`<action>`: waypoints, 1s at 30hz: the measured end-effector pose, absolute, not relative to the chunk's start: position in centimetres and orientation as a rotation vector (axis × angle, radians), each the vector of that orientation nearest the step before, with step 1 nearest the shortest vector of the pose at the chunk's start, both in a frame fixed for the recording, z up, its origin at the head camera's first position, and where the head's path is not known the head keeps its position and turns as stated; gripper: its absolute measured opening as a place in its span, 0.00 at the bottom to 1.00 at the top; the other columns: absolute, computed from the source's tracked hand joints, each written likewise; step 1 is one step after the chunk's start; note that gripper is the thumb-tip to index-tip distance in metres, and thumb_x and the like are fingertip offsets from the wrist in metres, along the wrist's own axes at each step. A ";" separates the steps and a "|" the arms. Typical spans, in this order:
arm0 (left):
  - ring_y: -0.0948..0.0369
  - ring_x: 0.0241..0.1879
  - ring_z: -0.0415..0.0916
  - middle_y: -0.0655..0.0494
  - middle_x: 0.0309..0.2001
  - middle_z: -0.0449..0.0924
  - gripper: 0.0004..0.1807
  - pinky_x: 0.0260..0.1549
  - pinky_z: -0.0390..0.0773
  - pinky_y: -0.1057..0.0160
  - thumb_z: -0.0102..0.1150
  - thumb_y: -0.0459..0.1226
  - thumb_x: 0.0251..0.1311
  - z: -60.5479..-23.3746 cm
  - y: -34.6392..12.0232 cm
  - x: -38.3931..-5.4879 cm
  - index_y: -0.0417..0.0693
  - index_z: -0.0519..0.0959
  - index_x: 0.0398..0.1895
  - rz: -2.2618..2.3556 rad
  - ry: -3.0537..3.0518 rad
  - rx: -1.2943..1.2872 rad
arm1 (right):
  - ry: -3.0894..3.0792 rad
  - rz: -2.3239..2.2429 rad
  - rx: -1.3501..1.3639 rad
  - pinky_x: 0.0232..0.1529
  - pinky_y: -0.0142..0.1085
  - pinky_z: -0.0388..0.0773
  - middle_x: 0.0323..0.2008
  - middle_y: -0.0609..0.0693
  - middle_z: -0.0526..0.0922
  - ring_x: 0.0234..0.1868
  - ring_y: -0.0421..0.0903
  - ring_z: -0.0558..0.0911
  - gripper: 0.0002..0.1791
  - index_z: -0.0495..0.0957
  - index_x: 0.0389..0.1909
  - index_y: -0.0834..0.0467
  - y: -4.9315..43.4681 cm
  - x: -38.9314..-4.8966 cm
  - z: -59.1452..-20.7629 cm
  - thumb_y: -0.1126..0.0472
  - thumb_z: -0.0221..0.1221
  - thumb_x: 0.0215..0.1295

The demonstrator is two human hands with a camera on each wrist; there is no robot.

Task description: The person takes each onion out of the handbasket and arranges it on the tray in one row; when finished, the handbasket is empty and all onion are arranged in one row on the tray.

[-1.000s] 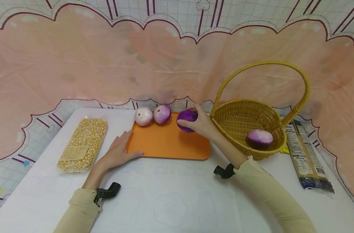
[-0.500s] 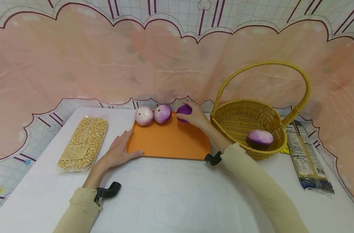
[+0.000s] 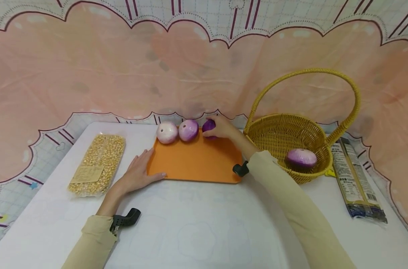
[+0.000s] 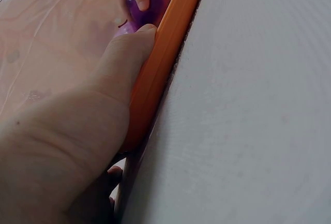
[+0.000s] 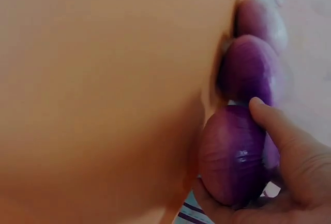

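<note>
Peach cloth [image 3: 123, 74] with a scalloped border rose behind the orange tray [image 3: 193, 160], which lay on a white table [image 3: 156, 239]. Over the last second the right hand [image 3: 222, 127] had carried the dark purple onion [image 3: 208, 127] away from the person and leftward, from above the tray's right half to its far edge. That put it just beside the middle onion [image 3: 188, 130], with the pale onion [image 3: 167, 132] at the tray's far left corner, so the row there looked nearly three long. Thumb and fingers pinched the dark one from either side; whether it already bore on the tray could not be told. The left hand [image 3: 136, 173] had not shifted: fingers spread along the tray's left side, thumb on its near edge, probably to steady it. Right of the tray, a wicker basket [image 3: 271, 134] held one more onion [image 3: 301, 158]; left of it lay a bag of corn kernels [image 3: 101, 157].
</note>
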State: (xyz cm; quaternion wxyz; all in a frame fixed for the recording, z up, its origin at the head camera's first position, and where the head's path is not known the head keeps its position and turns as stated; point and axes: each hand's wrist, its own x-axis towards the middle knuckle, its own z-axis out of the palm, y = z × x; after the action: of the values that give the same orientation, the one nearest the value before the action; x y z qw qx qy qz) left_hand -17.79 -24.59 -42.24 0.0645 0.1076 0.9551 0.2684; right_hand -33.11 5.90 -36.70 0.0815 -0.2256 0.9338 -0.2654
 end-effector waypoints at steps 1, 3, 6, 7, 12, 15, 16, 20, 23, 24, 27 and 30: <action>0.39 0.76 0.38 0.34 0.76 0.45 0.57 0.75 0.35 0.40 0.60 0.61 0.56 -42.2 -24.6 -17.8 0.37 0.44 0.77 0.810 2.882 0.324 | 2.788 -0.780 -0.686 0.67 0.47 0.72 0.64 0.61 0.72 0.64 0.58 0.72 0.42 0.66 0.68 0.60 5.9 -33.2 -36.7 0.47 0.68 0.55; 0.39 0.76 0.38 0.34 0.76 0.44 0.58 0.75 0.35 0.40 0.60 0.61 0.56 -42.2 -24.5 -17.8 0.37 0.44 0.77 0.810 2.879 0.325 | 2.777 -0.768 -0.689 0.67 0.47 0.72 0.64 0.61 0.72 0.64 0.58 0.72 0.42 0.66 0.67 0.61 5.8 -33.1 -36.7 0.48 0.69 0.54; 0.39 0.76 0.38 0.34 0.76 0.44 0.58 0.75 0.35 0.40 0.60 0.60 0.56 -42.2 -24.5 -17.8 0.37 0.44 0.76 0.808 2.881 0.336 | 2.752 -0.775 -0.652 0.70 0.48 0.69 0.65 0.61 0.72 0.66 0.58 0.70 0.40 0.66 0.67 0.61 5.5 -32.8 -36.5 0.50 0.68 0.56; 0.39 0.77 0.38 0.35 0.76 0.44 0.58 0.75 0.35 0.40 0.60 0.60 0.56 -42.2 -24.6 -17.8 0.37 0.44 0.76 0.806 2.885 0.339 | 2.751 -0.780 -0.644 0.70 0.48 0.68 0.65 0.60 0.72 0.67 0.58 0.70 0.39 0.67 0.67 0.61 5.4 -32.7 -36.5 0.51 0.68 0.56; 0.40 0.77 0.38 0.35 0.77 0.45 0.57 0.75 0.35 0.40 0.60 0.60 0.56 -42.3 -24.6 -17.9 0.37 0.44 0.76 0.799 2.895 0.348 | 2.771 -0.782 -0.671 0.70 0.48 0.68 0.64 0.61 0.73 0.66 0.57 0.70 0.36 0.69 0.65 0.63 4.9 -32.5 -36.4 0.51 0.67 0.59; 0.40 0.77 0.37 0.35 0.76 0.45 0.57 0.75 0.35 0.40 0.60 0.60 0.56 -42.4 -24.6 -17.9 0.37 0.44 0.76 0.798 2.895 0.342 | 2.768 -0.779 -0.696 0.70 0.48 0.68 0.64 0.60 0.73 0.66 0.57 0.70 0.36 0.69 0.65 0.63 4.8 -32.5 -36.6 0.51 0.66 0.59; 0.40 0.77 0.38 0.35 0.76 0.45 0.57 0.75 0.35 0.40 0.60 0.60 0.56 -42.4 -24.6 -17.9 0.37 0.44 0.76 0.801 2.895 0.344 | 2.765 -0.781 -0.696 0.70 0.48 0.68 0.64 0.60 0.73 0.67 0.57 0.70 0.36 0.68 0.65 0.63 4.8 -32.5 -36.6 0.51 0.66 0.59; 0.40 0.77 0.38 0.35 0.76 0.45 0.57 0.75 0.35 0.40 0.61 0.60 0.56 -42.3 -24.6 -17.8 0.37 0.44 0.77 0.808 2.894 0.341 | 2.750 -0.790 -0.676 0.71 0.49 0.67 0.66 0.60 0.71 0.68 0.57 0.69 0.36 0.67 0.66 0.62 4.9 -32.4 -36.5 0.51 0.66 0.60; 0.40 0.77 0.37 0.35 0.76 0.44 0.57 0.75 0.35 0.40 0.61 0.60 0.56 -42.3 -24.5 -17.8 0.37 0.44 0.77 0.810 2.893 0.334 | 2.744 -0.794 -0.680 0.71 0.49 0.66 0.66 0.60 0.70 0.68 0.57 0.69 0.36 0.67 0.66 0.62 4.9 -32.3 -36.6 0.51 0.66 0.60; 0.39 0.77 0.37 0.35 0.76 0.45 0.57 0.75 0.35 0.40 0.61 0.60 0.56 -42.3 -24.5 -17.8 0.37 0.44 0.77 0.811 2.892 0.333 | 2.741 -0.797 -0.683 0.71 0.49 0.66 0.66 0.60 0.70 0.68 0.57 0.69 0.37 0.66 0.67 0.62 5.0 -32.3 -36.6 0.51 0.65 0.60; 0.40 0.77 0.38 0.35 0.76 0.45 0.57 0.75 0.35 0.40 0.61 0.59 0.56 -42.3 -24.5 -17.8 0.37 0.44 0.76 0.813 2.895 0.332 | 2.738 -0.795 -0.709 0.71 0.49 0.66 0.66 0.60 0.71 0.67 0.58 0.69 0.37 0.66 0.67 0.62 5.0 -32.3 -36.7 0.50 0.65 0.60; 0.40 0.77 0.38 0.35 0.76 0.45 0.57 0.75 0.35 0.40 0.61 0.59 0.56 -42.4 -24.6 -17.9 0.37 0.44 0.76 0.814 2.897 0.329 | 2.736 -0.793 -0.726 0.71 0.49 0.67 0.65 0.61 0.71 0.67 0.58 0.70 0.37 0.66 0.67 0.62 5.1 -32.5 -37.0 0.50 0.65 0.61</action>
State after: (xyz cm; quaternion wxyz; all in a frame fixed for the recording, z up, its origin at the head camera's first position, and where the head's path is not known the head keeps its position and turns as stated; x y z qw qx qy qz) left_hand -17.85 -24.58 -42.40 0.0572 0.1085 0.9554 0.2685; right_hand -32.50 5.10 -36.96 0.1007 -0.2457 0.9260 -0.2682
